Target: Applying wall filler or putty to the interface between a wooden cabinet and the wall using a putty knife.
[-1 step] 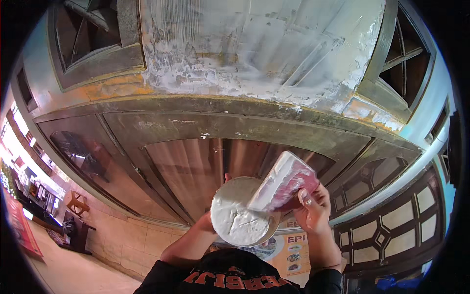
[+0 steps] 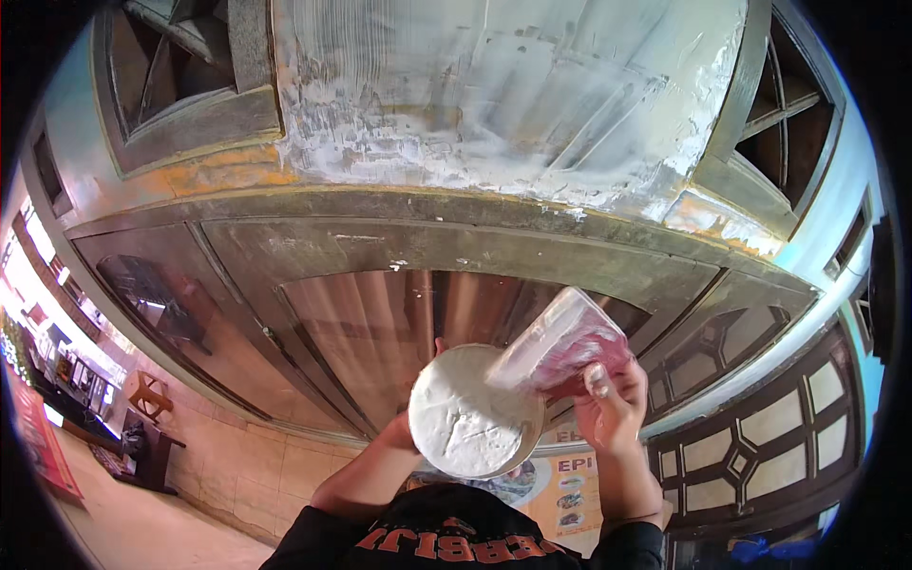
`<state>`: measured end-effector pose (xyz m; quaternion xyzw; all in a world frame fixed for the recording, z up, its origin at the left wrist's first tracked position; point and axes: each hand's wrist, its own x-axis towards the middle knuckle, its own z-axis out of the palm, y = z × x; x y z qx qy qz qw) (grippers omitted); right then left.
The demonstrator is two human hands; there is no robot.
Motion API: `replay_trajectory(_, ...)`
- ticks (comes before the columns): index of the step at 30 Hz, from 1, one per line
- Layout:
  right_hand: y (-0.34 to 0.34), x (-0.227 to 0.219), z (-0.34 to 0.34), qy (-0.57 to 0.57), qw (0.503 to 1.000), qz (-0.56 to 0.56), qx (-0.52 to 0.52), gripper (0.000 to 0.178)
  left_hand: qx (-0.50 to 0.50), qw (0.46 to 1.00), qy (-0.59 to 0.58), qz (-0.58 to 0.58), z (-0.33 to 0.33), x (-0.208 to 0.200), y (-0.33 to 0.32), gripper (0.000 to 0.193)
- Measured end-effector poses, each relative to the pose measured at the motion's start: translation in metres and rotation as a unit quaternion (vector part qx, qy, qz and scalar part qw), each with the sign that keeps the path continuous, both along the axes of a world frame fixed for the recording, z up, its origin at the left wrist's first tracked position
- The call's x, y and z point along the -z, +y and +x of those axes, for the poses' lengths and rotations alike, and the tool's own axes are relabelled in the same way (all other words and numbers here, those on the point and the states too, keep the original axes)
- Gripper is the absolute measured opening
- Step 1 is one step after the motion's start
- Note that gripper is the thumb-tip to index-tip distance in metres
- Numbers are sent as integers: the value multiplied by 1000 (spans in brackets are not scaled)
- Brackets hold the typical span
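My left hand: mostly hidden behind tub, lower centre. My pink spreader, centre: lower end blurred. Wall panel: cut off, upper edge.

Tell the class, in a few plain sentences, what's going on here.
A person's left hand supports a round tub of white paste. The right hand grips a wide red spreader smeared white, its lower end at the tub's right rim; whether it touches the paste is unclear. Ahead, above a brown door frame, a wall section is streaked with white coating, with orange patches near its lower corners.
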<state>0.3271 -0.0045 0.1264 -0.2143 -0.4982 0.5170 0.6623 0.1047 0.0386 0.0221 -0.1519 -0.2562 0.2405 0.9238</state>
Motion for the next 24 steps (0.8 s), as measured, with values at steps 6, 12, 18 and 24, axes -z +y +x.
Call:
replay_trajectory(6, 14, -45, -13, -394, 649, 486, 433, 36, -61, 982, 126, 126, -8, 10, 1, 106)
replay_trajectory(12, 59, -74, -41, -508, 544, 514, 427, 41, -201, 817, 505, 191, -10, 20, -6, 101)
replay_trajectory(18, 96, -85, -68, -524, 448, 529, 494, 45, -91, 948, 242, 184, -37, 41, 1, 105)
replay_trajectory(24, 97, -94, -96, -509, 463, 513, 512, 56, -116, 969, 128, 175, -54, 41, -4, 102)
